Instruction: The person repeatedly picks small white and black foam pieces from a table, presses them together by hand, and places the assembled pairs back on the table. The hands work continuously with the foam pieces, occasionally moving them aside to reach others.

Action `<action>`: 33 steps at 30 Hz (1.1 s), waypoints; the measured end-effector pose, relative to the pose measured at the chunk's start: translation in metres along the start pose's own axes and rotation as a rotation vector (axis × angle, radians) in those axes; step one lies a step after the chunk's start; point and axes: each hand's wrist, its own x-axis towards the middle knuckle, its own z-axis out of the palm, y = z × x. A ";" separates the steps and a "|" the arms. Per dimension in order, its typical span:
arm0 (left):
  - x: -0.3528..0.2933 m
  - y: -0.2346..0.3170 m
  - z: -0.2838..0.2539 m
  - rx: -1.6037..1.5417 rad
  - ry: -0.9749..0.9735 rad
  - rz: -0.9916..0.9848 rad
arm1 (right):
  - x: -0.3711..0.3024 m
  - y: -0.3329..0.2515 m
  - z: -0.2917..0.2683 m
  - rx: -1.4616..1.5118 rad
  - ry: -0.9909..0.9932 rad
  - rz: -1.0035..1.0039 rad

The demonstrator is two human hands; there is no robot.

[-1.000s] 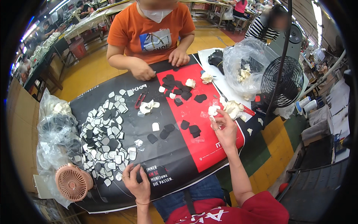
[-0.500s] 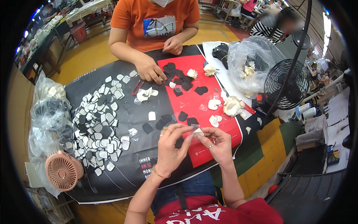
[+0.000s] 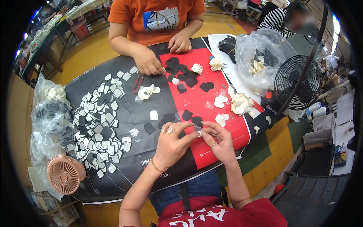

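L hand [image 3: 171, 142]: thumb + fingertips pinching small clear film [image 3: 197, 128], other fingers bent; above the red/black join.
R hand [image 3: 220, 143]: thumb + fingertips pinching off-white scrap [image 3: 200, 133], just beside L fingertips; exact contact partly hidden.
Film + scrap: between the two hands, up over red panel [image 3: 174, 98], nr its near L part; whether stuck tog., can't tell.
Bench [image 3: 136, 117]: under blk mat w/ red panel across, R of ctr.
Blk pcs [image 3: 197, 120]: 1 just beyond fingertips, others nearby; bigger cluster at far end of red.
Cream pcs [image 3: 221, 101]: rounded, few on red, R of hands; crumpled cream clump [image 3: 241, 104] just beside.
Single white pc [image 3: 154, 115]: flat on blk, L of red.
Heap [image 3: 100, 128]: many grey-white rounded pcs + some blk, L side of mat, overlapping.
Snips [image 3: 138, 84]: red handles, on blk, nr co-worker's R hand.
Co-worker [image 3: 159, 19]: orange tee, opp. side; R hand [image 3: 149, 63] on mat, L hand [image 3: 179, 43] nr far edge of red; grip, can't tell.
Bags: clear one [image 3: 261, 60] far R, pcs inside; another [image 3: 49, 121] along L edge.
Fans: pink [image 3: 64, 174] near L corner; blk caged [image 3: 298, 81] at R.
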 end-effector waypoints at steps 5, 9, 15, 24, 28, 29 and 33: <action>-0.005 -0.002 0.004 0.094 -0.007 0.116 | 0.001 0.002 -0.006 -0.059 -0.020 0.007; -0.008 -0.004 0.005 0.068 0.014 0.082 | 0.004 0.002 -0.003 -0.073 0.098 -0.029; -0.006 -0.010 0.002 -0.024 0.203 -0.179 | 0.002 -0.003 -0.002 -0.473 0.231 -0.209; -0.011 -0.012 -0.004 0.158 0.057 -0.348 | -0.006 0.010 0.018 -1.045 0.155 -0.465; -0.028 0.007 -0.012 0.177 0.078 -0.315 | -0.003 0.018 0.023 -1.082 0.199 -0.529; -0.033 0.013 -0.014 0.170 0.057 -0.315 | -0.003 0.020 0.022 -1.090 0.215 -0.551; -0.047 0.030 -0.015 0.096 0.028 -0.335 | -0.006 0.023 0.018 -1.016 0.233 -0.498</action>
